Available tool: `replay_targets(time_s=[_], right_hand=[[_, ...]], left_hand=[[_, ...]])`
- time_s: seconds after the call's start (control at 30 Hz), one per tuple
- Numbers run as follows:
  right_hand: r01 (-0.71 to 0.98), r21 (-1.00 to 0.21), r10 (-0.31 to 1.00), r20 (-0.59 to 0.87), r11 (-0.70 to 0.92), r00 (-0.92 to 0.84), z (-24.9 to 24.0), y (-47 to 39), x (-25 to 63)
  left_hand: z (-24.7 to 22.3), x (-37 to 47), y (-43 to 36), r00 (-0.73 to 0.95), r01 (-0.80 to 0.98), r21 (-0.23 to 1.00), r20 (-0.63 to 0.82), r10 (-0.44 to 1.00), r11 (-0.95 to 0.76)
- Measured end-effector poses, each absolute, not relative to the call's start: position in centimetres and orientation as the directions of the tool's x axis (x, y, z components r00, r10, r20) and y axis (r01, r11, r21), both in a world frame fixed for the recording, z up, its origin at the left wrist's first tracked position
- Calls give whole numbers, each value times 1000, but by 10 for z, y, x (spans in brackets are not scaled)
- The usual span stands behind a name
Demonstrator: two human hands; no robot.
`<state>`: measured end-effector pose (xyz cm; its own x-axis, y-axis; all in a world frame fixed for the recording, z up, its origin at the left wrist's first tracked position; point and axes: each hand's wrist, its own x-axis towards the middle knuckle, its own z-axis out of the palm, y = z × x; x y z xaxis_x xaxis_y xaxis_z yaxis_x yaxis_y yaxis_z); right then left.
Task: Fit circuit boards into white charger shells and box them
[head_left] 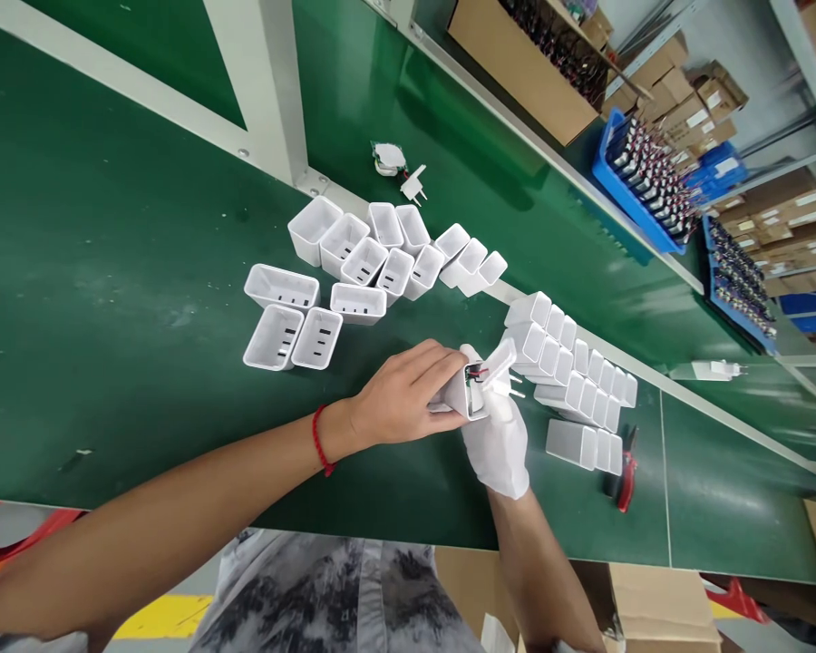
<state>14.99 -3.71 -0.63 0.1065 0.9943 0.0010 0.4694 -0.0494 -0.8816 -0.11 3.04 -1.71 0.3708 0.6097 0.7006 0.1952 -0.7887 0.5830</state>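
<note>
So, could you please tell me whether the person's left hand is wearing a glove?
No, the left hand is bare, with skin showing on its back and fingers, while the right hand wears a white glove.

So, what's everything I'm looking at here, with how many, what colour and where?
Workbench: one, green, beneath everything handled
Frame: one, whitish, upper left
Open casings: about fourteen, white, bench centre-left
Rows of casings: many, white, bench right
Held casing: one, white, between the hands
Pronged piece: one, white, in right hand
Loose plug: one, white, far side
Pliers: one, red-handled, right
Trays: two, blue, upper right
Cardboard boxes: several, brown, background and below
Shirt: one, grey-black, bottom
Bracelet: one, red, left wrist
Left hand: one, bare, centre
Right hand: one, white-gloved, centre-right
</note>
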Motion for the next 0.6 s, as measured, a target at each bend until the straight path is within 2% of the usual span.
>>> replay_targets(time_s=[0.13,0.2,0.37,0.6], right_hand=[[338,-932,980,-70,-131,187,-7,-37,151],[338,-926,980,-118,-167,161,0,-37,153],[474,-878,998,-69,-66,10,28,-37,168],[701,-695,982,41,160,-182,38,-25,188]], left_hand=[[-19,-1,30,385,207,567,702,599,-798],[-19,-1,30,386,197,572,701,599,-796],[-19,-2,28,426,150,619,663,616,-771],[-21,-4,29,481,136,626,636,604,-768]])
